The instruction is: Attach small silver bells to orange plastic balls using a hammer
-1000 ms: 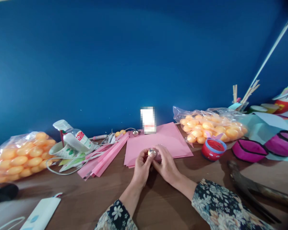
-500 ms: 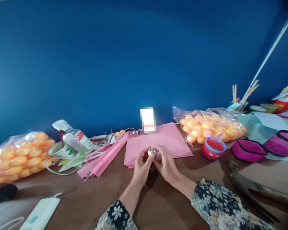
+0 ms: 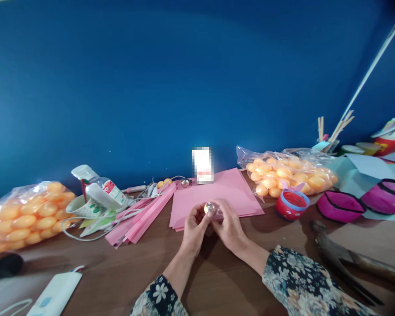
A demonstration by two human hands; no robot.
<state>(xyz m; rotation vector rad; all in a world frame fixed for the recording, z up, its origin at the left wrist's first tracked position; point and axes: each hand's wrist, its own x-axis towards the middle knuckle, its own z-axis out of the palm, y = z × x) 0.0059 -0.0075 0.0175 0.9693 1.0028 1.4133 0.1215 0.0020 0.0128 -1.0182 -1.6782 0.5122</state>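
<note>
Pinching a small shiny silver ball (image 3: 210,207) over the pink paper

Both hands met above the middle of the brown wooden table (image 3: 118,272), about halfway between its far edge at the blue wall and its near edge. The left hand (image 3: 193,230) was clenched on the small shiny silver ball, thumb and forefinger tips closed round its left side. The right hand (image 3: 228,226) grasped the same ball from the right, fingertips curled in against it. The ball sat at the very tips of the fingers, clear of both palms, and showed between the two thumbs. It was held just above the near edge of the stack of flat pink paper sheets (image 3: 224,191), not resting on it. A round red tub with a blue rim (image 3: 292,204) stood to the right of the hands, well apart. A clear plastic bag of orange balls (image 3: 289,173) lay beyond the tub, toward the table's far edge.
</note>
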